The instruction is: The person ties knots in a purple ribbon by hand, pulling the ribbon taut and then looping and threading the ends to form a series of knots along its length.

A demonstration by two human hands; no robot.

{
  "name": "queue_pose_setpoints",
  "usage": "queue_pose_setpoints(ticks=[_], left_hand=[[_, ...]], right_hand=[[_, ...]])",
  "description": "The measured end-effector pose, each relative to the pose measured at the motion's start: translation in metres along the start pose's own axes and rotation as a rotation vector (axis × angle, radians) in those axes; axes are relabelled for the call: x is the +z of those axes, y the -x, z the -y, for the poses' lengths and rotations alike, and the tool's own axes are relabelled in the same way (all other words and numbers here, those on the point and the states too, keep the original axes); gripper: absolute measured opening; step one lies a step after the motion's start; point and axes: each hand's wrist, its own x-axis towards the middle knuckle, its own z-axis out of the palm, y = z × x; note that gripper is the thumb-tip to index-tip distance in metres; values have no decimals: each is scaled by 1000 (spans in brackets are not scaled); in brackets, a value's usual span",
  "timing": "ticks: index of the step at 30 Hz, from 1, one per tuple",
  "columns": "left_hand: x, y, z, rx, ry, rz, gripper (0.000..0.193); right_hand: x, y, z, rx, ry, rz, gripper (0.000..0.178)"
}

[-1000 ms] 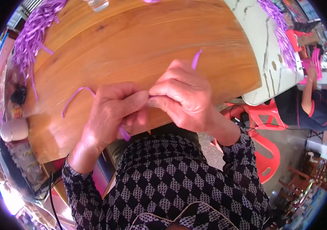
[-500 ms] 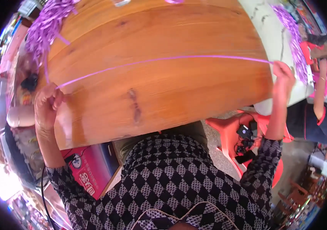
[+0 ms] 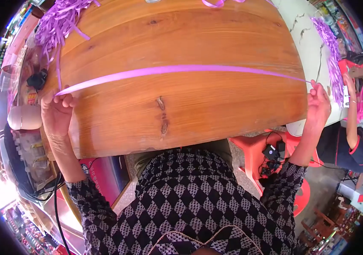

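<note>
A purple ribbon [image 3: 181, 70] is stretched taut across the wooden counter [image 3: 181, 110], its long axis running from nine o'clock to three o'clock. The left hand [image 3: 57, 112], at nine o'clock by the counter's near left edge, has its grip closed on one end, fingers curled over it. The right hand [image 3: 319, 104], at three o'clock just off the counter's right edge, pinches the other end (both hands equally near the ribbon, one at each end). Farther off, a heap of purple ribbon strips [image 3: 58, 21] lies at eleven o'clock. No container shows clearly. Another person's arm [image 3: 351, 110] works beyond at three o'clock.
</note>
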Motion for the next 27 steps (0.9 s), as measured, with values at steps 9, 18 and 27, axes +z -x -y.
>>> queue_pose_setpoints(ticks=[9,18,27], left_hand=[[-47,-23,0,-38,476,148,16],[113,17,72,157,-410,155,20],[154,25,125,-220,-146,252,19]], right_hand=[[-3,11,20,640,-1068,213,27],[124,114,28,74,180,552,26],[165,161,9,-206,128,1006,18]])
